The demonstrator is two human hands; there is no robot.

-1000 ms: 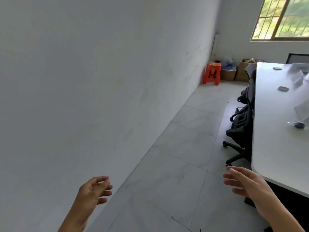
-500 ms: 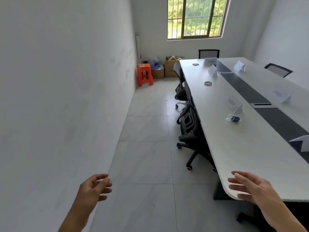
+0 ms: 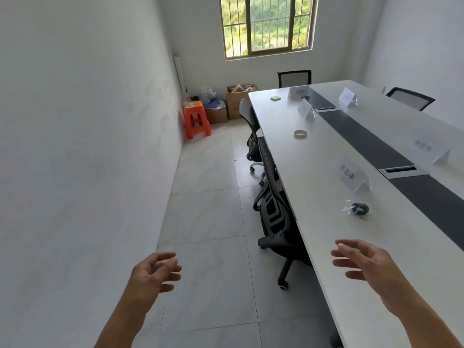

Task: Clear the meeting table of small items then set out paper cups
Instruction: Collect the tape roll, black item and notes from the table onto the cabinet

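A long white meeting table with a dark centre strip runs from the right foreground to the window. Small items lie on it: a dark round object in clear wrap, a roll of clear tape, and a small square pad at the far end. My right hand hovers over the table's near edge, fingers spread, holding nothing. Over the floor to the left of the table, my left hand hangs with relaxed fingers and holds nothing. No paper cups are visible.
Several white name cards stand on the table. Black office chairs are pushed in along the left side. An orange stool and cardboard boxes sit in the far corner. A white wall runs along the left.
The view has swung right, from the wall to the table and window. Both hands stay raised and empty; the right hand now sits over the table edge.
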